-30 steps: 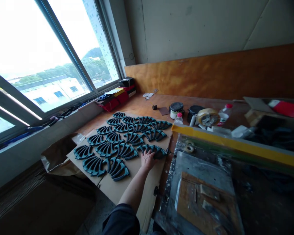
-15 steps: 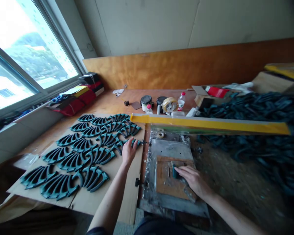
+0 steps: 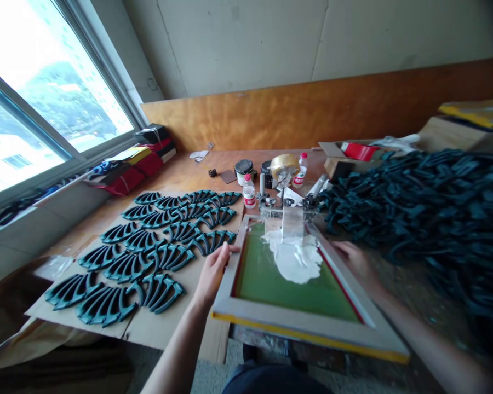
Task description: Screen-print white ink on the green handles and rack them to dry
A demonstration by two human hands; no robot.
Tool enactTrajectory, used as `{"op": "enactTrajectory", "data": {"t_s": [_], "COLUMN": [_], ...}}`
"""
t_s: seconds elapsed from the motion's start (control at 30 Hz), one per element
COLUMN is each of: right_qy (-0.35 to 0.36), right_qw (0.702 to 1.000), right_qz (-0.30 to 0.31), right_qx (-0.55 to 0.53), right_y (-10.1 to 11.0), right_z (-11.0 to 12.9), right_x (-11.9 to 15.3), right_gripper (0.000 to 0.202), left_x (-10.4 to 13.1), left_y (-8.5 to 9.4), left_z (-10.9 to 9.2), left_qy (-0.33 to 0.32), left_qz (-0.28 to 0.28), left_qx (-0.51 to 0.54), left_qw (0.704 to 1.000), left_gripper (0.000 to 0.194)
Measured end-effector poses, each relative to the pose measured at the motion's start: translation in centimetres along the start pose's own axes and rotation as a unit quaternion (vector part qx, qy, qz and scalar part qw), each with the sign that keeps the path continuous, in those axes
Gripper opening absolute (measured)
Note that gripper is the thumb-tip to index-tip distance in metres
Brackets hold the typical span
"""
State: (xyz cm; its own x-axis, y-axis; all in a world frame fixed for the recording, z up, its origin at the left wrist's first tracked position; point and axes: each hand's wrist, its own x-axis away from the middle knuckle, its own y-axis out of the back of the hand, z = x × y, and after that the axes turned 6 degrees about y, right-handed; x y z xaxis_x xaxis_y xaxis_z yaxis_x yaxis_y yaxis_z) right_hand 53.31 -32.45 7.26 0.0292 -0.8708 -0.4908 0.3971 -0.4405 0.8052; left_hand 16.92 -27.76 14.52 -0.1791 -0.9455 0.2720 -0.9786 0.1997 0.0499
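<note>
A screen-printing frame (image 3: 225,290) with green mesh (image 3: 267,293) lies tilted down in front of me. White ink (image 3: 298,262) is pooled on the far part of the mesh, below a pale flat blade (image 3: 293,224). At the frame's left side, my left hand (image 3: 214,271) is closed on the edge. My right hand (image 3: 359,268), a little blurred, holds the right edge. The base plate and wooden block are hidden beneath the screen. Left of it, rows of curved dark green plastic parts (image 3: 119,265) are fanned out on cardboard (image 3: 160,334).
A big heap of similar dark green parts (image 3: 427,202) fills the right side. Behind the screen stand plastic bottles (image 3: 249,192), lidded jars (image 3: 244,171) and a tape roll (image 3: 285,164). Boxes (image 3: 349,158) sit at the back right; a window (image 3: 66,93) is at left.
The screen frame has swung down from its raised position over the base. My right hand has left the green part on the wooden block, my left the laid-out parts; both now grip the frame.
</note>
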Motion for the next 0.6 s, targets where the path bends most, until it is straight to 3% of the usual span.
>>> {"op": "enactTrajectory", "data": {"t_s": [0.07,0.13,0.23,0.3,0.37,0.5,0.6], "right_qy": [0.010,0.053,0.116,0.130,0.144,0.275,0.335], "right_qw": [1.000,0.999,0.988,0.975,0.965,0.938,0.908], "right_qz": [-0.021,-0.011,0.091,0.168,0.207,0.209,0.249], "right_qx": [-0.003,0.010,0.055,0.065,0.066,0.029,-0.028], "right_y": [0.6,0.2,-1.7,-2.9,-3.5,-2.4,-1.0], "right_z": [0.1,1.7,5.1,6.9,7.8,7.7,7.3], "right_x": [-2.5,-4.7,-6.4,-5.7,-3.7,1.0,1.5], "right_gripper": [0.046,0.052,0.048,0.026,0.010,0.018,0.017], "left_x": [0.5,0.2,-0.9,-1.5,-1.7,-1.7,-1.7], "left_y": [0.2,-0.2,-1.0,-1.2,-1.0,-0.6,-0.6], "left_z": [4.4,8.2,11.7,12.7,13.0,13.1,13.2], "left_qy": [0.053,0.081,0.093,0.090,0.088,0.097,0.099], "left_qz": [0.014,0.006,-0.021,-0.023,-0.025,-0.023,-0.022], "left_qx": [-0.012,-0.003,-0.003,-0.015,-0.032,-0.042,-0.040], "left_qw": [0.998,0.997,0.995,0.996,0.995,0.994,0.994], "left_gripper": [0.067,0.084,0.090,0.085,0.079,0.073,0.075]}}
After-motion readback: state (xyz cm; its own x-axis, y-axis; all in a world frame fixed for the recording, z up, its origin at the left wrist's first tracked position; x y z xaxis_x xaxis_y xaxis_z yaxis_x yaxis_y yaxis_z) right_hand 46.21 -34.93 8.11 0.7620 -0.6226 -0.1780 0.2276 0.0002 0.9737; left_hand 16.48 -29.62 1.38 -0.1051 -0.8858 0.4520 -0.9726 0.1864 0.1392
